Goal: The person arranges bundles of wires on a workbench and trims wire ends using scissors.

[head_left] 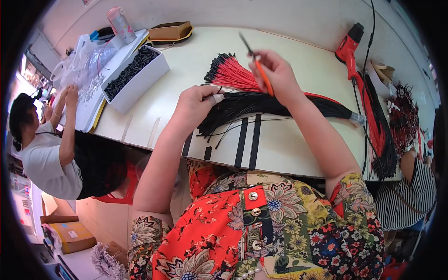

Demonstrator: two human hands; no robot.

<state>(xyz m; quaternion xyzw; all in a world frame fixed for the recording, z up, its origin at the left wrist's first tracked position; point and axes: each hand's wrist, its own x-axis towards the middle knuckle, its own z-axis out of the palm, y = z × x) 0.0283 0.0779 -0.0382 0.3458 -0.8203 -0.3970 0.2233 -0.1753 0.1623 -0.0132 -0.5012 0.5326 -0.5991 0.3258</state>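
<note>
My left hand (195, 103) is pinched on the end of a thin black wire (220, 89), and one of its fingertips has a pale wrap. In my right hand (279, 77) is a pair of scissors (262, 74) with orange handles, its dark tip pointing up and away, above the wires. Under both hands lies a long bundle of black wires (266, 103), its right end bound in clear wrap. Behind it fans out a bunch of red wires (233, 72) with black ends. Several loose black wires spread below my left hand.
A white box (140, 86) of small black tube-like pieces stands at left, near a brown tray (170, 31) and a bottle (120, 24). A red heat gun (349, 51) and more wire bundles (373, 121) are at right. People sit at both sides.
</note>
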